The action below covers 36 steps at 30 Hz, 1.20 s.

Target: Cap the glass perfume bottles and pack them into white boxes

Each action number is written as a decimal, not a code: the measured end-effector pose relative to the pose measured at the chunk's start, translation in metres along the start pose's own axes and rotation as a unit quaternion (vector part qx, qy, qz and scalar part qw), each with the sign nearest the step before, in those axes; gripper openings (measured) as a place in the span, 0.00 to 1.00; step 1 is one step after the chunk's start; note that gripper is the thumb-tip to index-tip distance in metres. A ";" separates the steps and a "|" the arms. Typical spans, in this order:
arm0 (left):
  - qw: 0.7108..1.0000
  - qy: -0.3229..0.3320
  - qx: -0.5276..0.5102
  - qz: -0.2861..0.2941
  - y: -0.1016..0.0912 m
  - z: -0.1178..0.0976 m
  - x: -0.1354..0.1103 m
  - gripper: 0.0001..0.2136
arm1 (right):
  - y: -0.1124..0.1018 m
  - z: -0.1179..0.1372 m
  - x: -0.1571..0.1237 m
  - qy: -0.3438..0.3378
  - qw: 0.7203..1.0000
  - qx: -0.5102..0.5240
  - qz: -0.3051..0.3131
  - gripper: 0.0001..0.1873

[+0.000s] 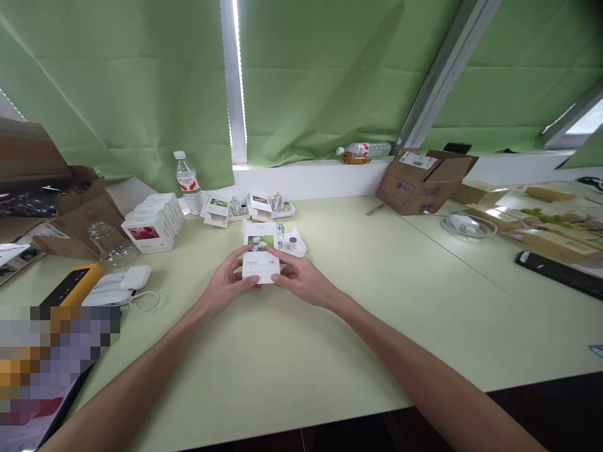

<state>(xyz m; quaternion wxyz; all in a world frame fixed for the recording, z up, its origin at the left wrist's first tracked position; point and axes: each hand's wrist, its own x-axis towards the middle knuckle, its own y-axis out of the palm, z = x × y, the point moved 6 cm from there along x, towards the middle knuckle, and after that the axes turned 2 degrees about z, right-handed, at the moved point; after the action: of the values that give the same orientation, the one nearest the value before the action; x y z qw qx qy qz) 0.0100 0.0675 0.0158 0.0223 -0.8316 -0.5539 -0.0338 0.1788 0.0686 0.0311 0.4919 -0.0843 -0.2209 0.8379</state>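
A small white box (pixel 260 258) with a flower picture on its top lies on the pale green table (pixel 330 339), at the middle. My left hand (pixel 229 281) grips its left side with curled fingers. From the other side my right hand (pixel 301 277) pinches its right edge. Just behind the box stand a small glass vial (pixel 280 235) and a little silver cap (pixel 293 243) on a white insert tray (pixel 298 245).
Stacked white boxes (pixel 153 223) and a water bottle (pixel 187 182) stand at the back left, with more opened small boxes (pixel 245 207) beside them. An open cardboard carton (pixel 421 182) sits at the back right. At the left edge lie a white charger with cable (pixel 123 285) and brown paper (pixel 70 216).
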 end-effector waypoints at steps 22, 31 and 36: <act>1.000 -0.002 -0.015 0.004 0.000 -0.002 -0.001 0.34 | -0.001 0.001 0.000 -0.009 1.000 -0.008 -0.010 0.32; 1.000 -0.004 -0.018 0.011 0.000 0.000 0.000 0.33 | -0.002 -0.002 0.001 -0.010 1.000 -0.013 -0.012 0.31; 1.000 0.000 -0.013 0.011 0.000 0.000 0.000 0.33 | -0.002 0.000 0.001 -0.010 1.000 -0.013 -0.012 0.31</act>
<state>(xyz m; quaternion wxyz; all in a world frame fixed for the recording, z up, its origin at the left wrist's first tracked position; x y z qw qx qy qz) 0.0099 0.0673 0.0159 0.0120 -0.8376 -0.5447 -0.0401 0.1804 0.0705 0.0320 0.4985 -0.0796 -0.2376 0.8299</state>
